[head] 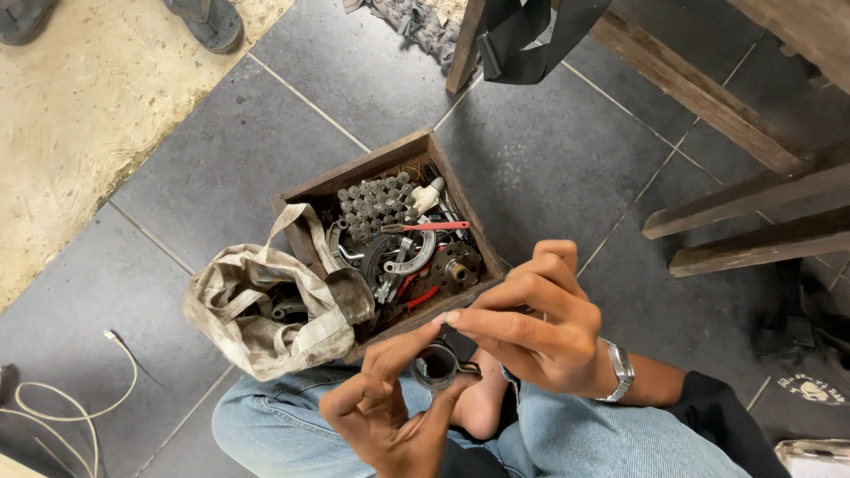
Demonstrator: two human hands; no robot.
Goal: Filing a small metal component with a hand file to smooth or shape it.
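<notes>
Down on the grey tiles sat the wooden box (460, 190) of metal parts, a dirty cloth bag (257, 310) against it. Over our knees, our left hand (390, 412) pinched a small metal ring (436, 367); our right hand's (540, 332) fingertips touched its rim.

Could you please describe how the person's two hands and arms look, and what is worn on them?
Both hands are bare, without gloves. The right hand has a silver metal wristwatch with a link band on its wrist, and a dark sleeve begins further up the forearm. The left hand shows no ring, band or watch; its wrist is mostly out of view. No markings are visible on either hand.
</notes>
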